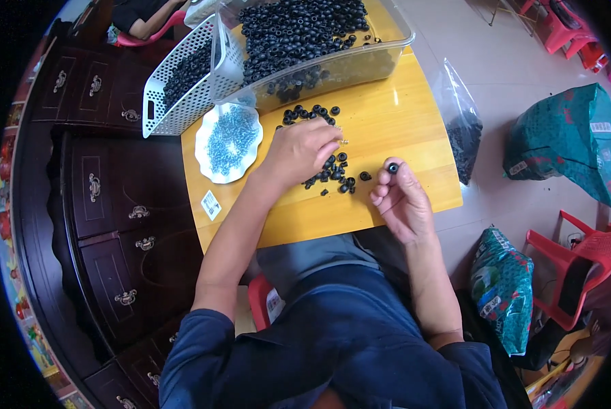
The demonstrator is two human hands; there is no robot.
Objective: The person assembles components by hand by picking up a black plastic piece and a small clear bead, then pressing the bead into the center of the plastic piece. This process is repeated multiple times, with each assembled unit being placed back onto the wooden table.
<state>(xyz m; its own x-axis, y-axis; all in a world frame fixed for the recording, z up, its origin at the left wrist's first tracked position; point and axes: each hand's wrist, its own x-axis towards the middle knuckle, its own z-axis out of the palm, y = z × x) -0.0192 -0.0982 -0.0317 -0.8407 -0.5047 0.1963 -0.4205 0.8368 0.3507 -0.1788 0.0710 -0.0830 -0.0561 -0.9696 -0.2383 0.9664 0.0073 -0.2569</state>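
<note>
A yellow table [414,123] stands beneath the fingers. From my position in the room, a clear bin [375,63] of black parts sits beyond the left hand [297,151] and its fingers; a white perforated basket [172,117], also loaded, lies beyond and left of them. Directly left is a scalloped plate [202,146] of small bluish pieces [232,140]. The left fingers bend over loose black parts [336,167]; whether they grip any, I cannot tell. The right hand [411,204] pinches one black ring-like piece [392,168] between thumb and fingertips.
</note>
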